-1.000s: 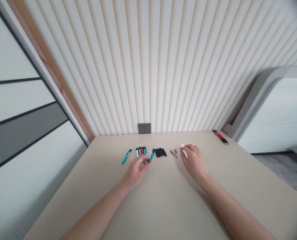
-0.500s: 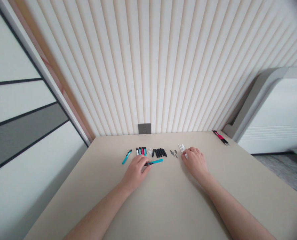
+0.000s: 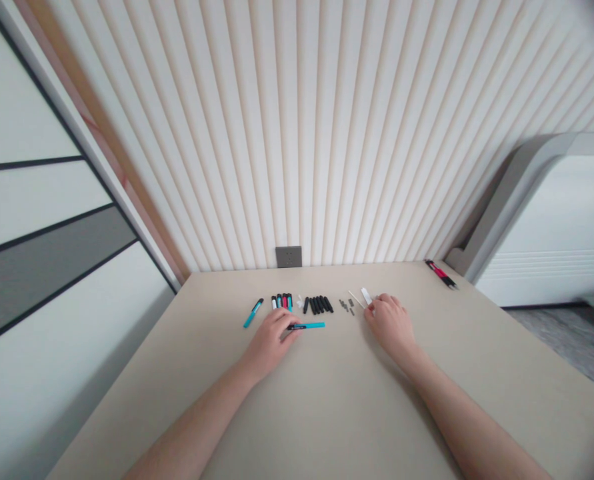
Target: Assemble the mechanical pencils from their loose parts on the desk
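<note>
My left hand (image 3: 271, 340) is closed on a teal-and-black pen barrel (image 3: 314, 325), its teal end pointing right. My right hand (image 3: 391, 325) pinches a thin white stick (image 3: 355, 298), which slants up and left from the fingertips. Just beyond those fingers lies a flat white piece (image 3: 365, 295), partly hidden by the hand. Small grey parts (image 3: 344, 306) are scattered left of the right hand. Several black pen caps or grips (image 3: 319, 305) lie in a row between the hands.
Beyond my left hand is a row of coloured pen parts (image 3: 282, 301), beside small clear pieces (image 3: 299, 302). Another teal-and-black pen barrel (image 3: 253, 313) lies farther left. Red and black pens (image 3: 441, 274) rest at the table's back right. A socket (image 3: 289, 257) sits on the ribbed wall.
The thin white stick in my right hand has swung left, apart from the flat white piece. My left hand and the pen barrel have hardly moved.
</note>
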A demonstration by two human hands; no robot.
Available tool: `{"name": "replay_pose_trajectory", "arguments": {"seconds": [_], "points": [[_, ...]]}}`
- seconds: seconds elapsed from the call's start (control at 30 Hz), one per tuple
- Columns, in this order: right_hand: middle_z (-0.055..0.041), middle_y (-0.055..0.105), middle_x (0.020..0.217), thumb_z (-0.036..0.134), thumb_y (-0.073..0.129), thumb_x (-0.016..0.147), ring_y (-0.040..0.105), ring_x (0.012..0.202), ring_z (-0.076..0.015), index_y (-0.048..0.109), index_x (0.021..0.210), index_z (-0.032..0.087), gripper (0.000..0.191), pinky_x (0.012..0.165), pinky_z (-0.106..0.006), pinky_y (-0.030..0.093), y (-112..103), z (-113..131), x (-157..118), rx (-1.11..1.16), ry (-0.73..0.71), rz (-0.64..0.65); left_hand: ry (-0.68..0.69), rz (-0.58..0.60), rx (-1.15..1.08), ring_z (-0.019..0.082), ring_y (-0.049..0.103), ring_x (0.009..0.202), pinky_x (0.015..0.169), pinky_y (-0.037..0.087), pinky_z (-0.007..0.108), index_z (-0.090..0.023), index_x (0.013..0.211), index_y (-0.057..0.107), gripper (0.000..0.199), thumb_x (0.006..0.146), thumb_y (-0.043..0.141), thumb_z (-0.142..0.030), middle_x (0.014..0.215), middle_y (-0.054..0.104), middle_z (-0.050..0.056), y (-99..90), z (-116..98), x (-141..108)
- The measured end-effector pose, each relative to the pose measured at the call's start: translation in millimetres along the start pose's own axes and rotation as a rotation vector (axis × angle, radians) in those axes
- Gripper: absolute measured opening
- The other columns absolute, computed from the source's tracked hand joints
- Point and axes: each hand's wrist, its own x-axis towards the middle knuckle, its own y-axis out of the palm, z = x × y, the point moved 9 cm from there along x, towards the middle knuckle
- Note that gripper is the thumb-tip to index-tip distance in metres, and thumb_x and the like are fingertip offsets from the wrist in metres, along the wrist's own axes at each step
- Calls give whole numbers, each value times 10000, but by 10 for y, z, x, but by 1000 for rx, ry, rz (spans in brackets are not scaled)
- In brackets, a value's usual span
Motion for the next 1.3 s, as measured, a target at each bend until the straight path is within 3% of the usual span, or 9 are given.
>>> {"name": "replay_pose_trajectory", "arguments": {"seconds": [0.17, 0.33, 0.5, 0.9, 1.3], "points": [[-107, 675, 875, 265, 429, 939, 578, 867, -242, 663, 866, 162, 266, 765, -338, 402, -59, 48, 34, 213, -100, -95, -48, -14, -66, 188, 586, 901, 822, 482, 327, -194, 922, 632, 77, 874, 581, -227, 927, 609, 45, -26, 32, 20], [-69, 680, 915, 303, 413, 963, 588, 868, -221, 642, 983, 195, 254, 790, -342, 435, -94, 253, -6, 538, -347, -115, -100, -113, -20, 184, 581, 842, 773, 485, 317, -193, 885, 631, 55, 844, 605, -219, 870, 608, 31, -130, 59, 29], [-82, 659, 941, 286, 402, 980, 567, 892, -224, 671, 998, 217, 278, 833, -375, 438, -184, 440, -122, 549, -536, -128, -109, -151, 40, 195, 572, 873, 801, 472, 338, -197, 888, 630, 56, 836, 608, -197, 878, 608, 31, -164, 60, 22], [-76, 635, 916, 272, 417, 975, 572, 874, -212, 662, 972, 221, 250, 841, -384, 446, -274, 470, -157, 634, -553, -165, -79, -145, 53, 195, 572, 881, 815, 470, 340, -199, 896, 633, 69, 829, 629, -181, 884, 605, 27, -124, 66, 6], [-62, 659, 874, 304, 502, 944, 599, 840, -195, 654, 1034, 221, 195, 783, -348, 480, -277, 719, -310, 775, -610, -21, 14, -46, -49, 196, 571, 904, 838, 463, 342, -194, 918, 642, 78, 876, 593, -239, 909, 623, 50, -68, -57, 16]]}}
